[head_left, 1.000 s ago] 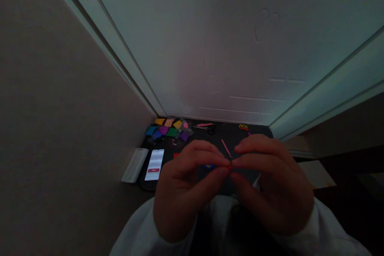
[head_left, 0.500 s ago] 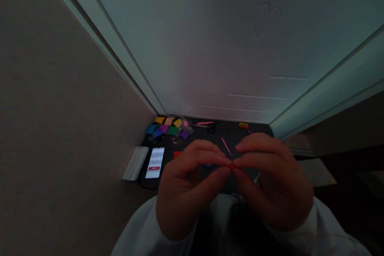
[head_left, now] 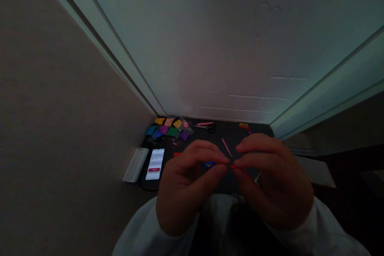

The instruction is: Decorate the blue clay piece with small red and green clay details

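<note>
A tiny red piece [head_left: 233,167], which looks like modelling clay, is pinched between the thumb and index finger of my right hand [head_left: 274,184]. The other fingers of that hand are bent above it. My left hand [head_left: 189,190] has thumb and index tips pressed together just left of the red piece; whether anything sits between them is hidden. Behind the left fingers shows part of a blue thing with yellow marks [head_left: 209,165]. A flat red thing [head_left: 177,155] is partly covered by the left hand. Pink tweezers [head_left: 227,147] lie beyond my fingertips.
Coloured packets [head_left: 173,131] are grouped at the dark table's far left, with scissors [head_left: 207,127] beside them. A lit phone [head_left: 155,164] and a white case-like object [head_left: 135,165] lie left. A yellow-dotted red thing [head_left: 243,125] stands far right. A white panel [head_left: 216,48] rises behind.
My fingertips met at the red piece half a second ago; now the left fingertips have drawn slightly left, and the red piece stays in the right pinch. Things on the table are unmoved.
</note>
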Demonstrator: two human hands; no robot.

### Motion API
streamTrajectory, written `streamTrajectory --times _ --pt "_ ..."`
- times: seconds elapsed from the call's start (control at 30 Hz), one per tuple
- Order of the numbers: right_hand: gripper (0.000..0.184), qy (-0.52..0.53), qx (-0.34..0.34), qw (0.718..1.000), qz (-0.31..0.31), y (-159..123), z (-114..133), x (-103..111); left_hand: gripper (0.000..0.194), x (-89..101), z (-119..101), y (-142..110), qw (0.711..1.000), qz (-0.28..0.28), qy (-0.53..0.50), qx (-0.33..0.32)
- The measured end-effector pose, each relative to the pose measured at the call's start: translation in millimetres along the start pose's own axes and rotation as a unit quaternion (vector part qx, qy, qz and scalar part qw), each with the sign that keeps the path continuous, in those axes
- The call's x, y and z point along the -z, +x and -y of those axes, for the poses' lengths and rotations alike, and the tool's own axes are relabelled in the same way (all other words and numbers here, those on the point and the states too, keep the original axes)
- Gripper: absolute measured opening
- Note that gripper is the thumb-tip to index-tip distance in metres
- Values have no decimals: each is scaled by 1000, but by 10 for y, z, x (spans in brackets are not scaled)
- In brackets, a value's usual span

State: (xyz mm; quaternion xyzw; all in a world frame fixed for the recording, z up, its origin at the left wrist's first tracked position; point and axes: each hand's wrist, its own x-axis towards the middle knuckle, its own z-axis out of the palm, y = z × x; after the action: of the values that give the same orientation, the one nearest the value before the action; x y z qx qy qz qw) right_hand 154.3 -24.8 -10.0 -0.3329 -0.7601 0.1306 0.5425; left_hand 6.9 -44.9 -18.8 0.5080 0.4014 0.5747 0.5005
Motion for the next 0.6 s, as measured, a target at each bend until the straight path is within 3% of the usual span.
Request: streamTrajectory --times 0.6 --pt "17 59 -17 998 22 -38 9 -8 10 9 157 65 992 58 -110 26"
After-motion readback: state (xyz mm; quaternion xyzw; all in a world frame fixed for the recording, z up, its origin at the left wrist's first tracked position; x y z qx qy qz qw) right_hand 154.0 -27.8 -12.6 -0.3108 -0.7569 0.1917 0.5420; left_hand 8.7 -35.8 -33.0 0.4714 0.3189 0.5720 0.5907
